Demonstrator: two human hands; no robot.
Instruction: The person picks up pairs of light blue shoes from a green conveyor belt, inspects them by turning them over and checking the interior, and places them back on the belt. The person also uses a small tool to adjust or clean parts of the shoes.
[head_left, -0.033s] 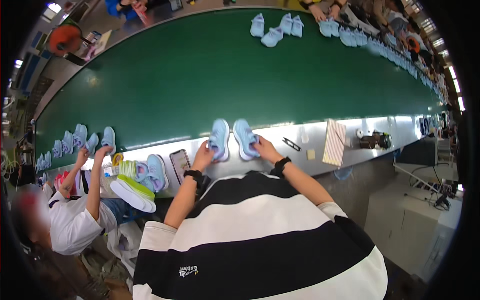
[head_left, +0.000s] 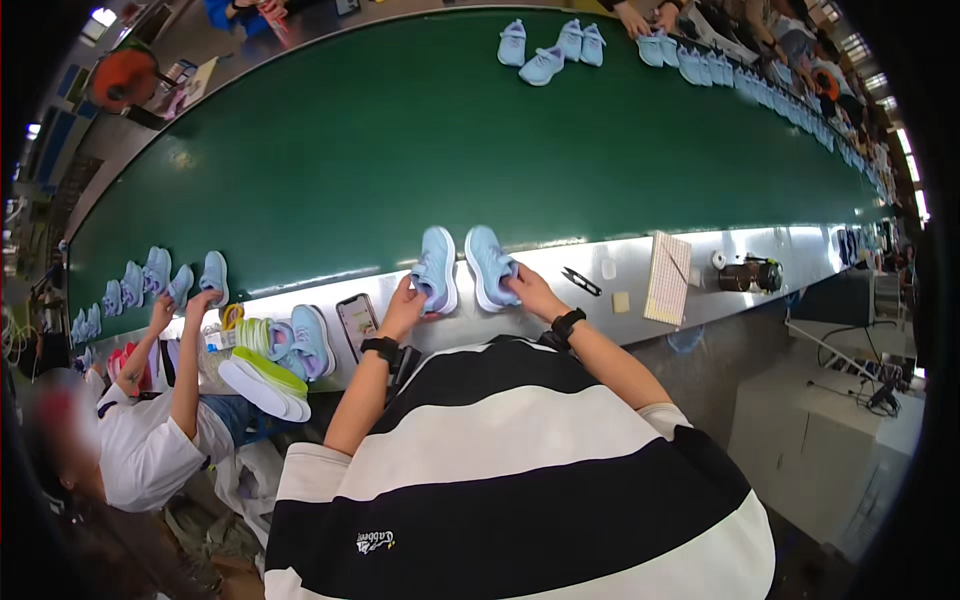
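Two light blue sneakers stand side by side with a narrow gap, toes pointing away from me, at the near edge of the green work surface (head_left: 330, 170). My left hand (head_left: 402, 308) is closed on the heel end of the left sneaker (head_left: 436, 258). The heel collar of the right sneaker (head_left: 484, 256) is in the grip of my right hand (head_left: 534, 294). Both shoes have white soles and lilac linings. My fingertips are partly hidden by the shoe collars.
Along the metal edge lie a phone (head_left: 356, 322), black thread snips (head_left: 582, 282), a notepad (head_left: 667, 280) and a dark round device (head_left: 750, 275). A co-worker (head_left: 165, 440) at left handles sneakers. More sneakers (head_left: 542, 66) stand at the far side, near another person's hands (head_left: 650, 17).
Both sneakers and my hands have shifted very slightly away from me. My grip on each shoe stays the same.
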